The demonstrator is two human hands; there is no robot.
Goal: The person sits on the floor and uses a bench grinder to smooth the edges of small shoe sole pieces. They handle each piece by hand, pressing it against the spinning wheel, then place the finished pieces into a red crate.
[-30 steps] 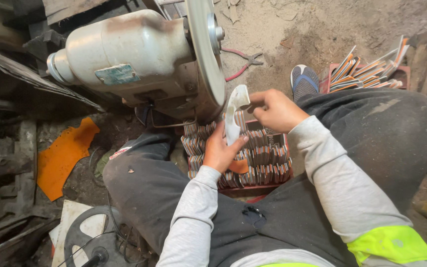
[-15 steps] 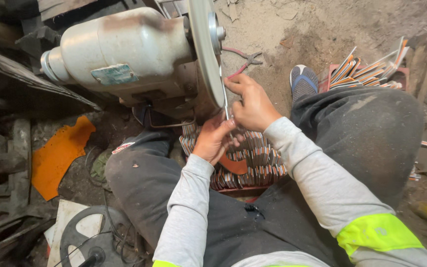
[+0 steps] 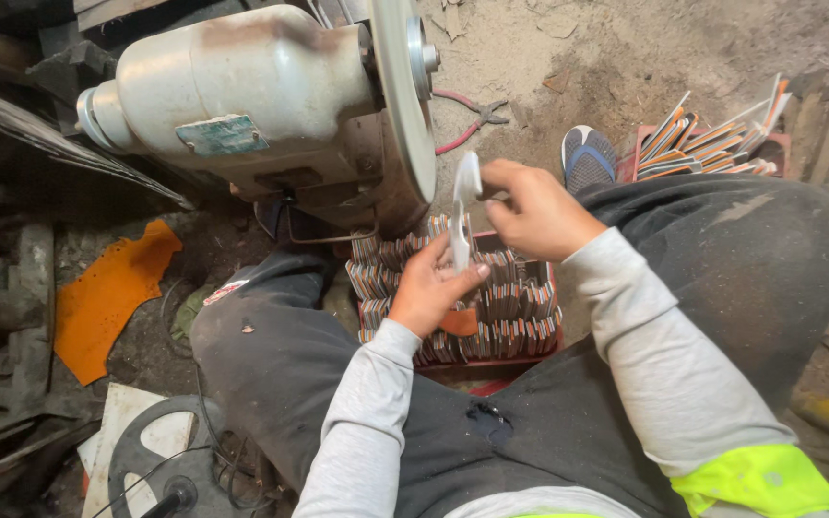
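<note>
Both my hands hold one thin white sole-shaped piece (image 3: 462,206) on edge, just to the right of the grey grinding disc (image 3: 405,91) of a motor-driven machine (image 3: 242,105). My right hand (image 3: 534,211) pinches its upper end. My left hand (image 3: 429,288) grips its lower end, with an orange tab under the thumb. Below my hands a red crate (image 3: 491,369) between my legs is packed with several upright layered pieces (image 3: 510,307).
A second red crate (image 3: 712,144) of similar pieces stands at the upper right, beside my blue shoe (image 3: 587,158). Red-handled pliers (image 3: 462,120) lie on the dirt floor. An orange scrap (image 3: 107,293) and a black wheel (image 3: 160,460) lie at the left.
The white piece was pressed close to the disc half a second ago; now both hands have drawn it slightly right and down, away from the disc.
</note>
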